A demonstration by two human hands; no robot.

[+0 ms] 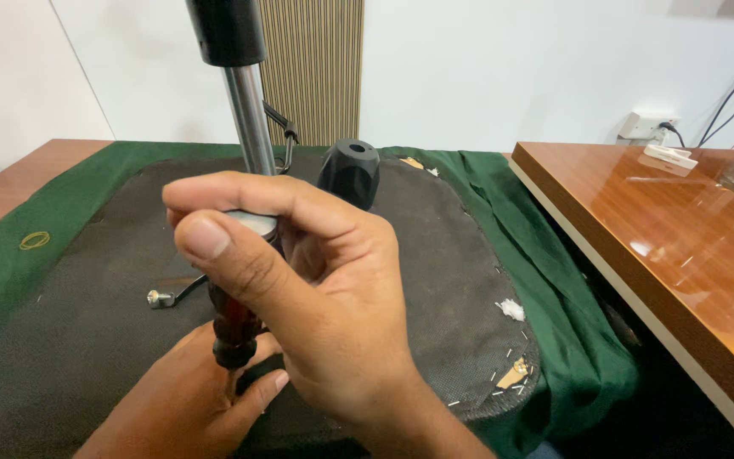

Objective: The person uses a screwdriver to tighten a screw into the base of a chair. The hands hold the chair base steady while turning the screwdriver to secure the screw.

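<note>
My right hand (316, 297) grips the top of a screwdriver with a dark red translucent handle (233, 327), thumb and forefinger wrapped round its silver cap. The tool stands upright with its tip hidden. My left hand (184, 399) rests low on the dark grey mat (435, 255), fingers curled near the screwdriver's lower end, steadying something I cannot see. Just behind rises a shiny metal pole (250, 119) with a black grip at its top. A black hexagonal knob (350, 172) sits behind my right hand.
A green cloth (545, 255) lies under the mat. A bent metal bracket with a bolt (163, 296) lies left of the hands. A yellow rubber band (34, 240) is on the cloth's left. A glossy wooden table (681, 221) stands right, with a wall socket (647, 125) behind.
</note>
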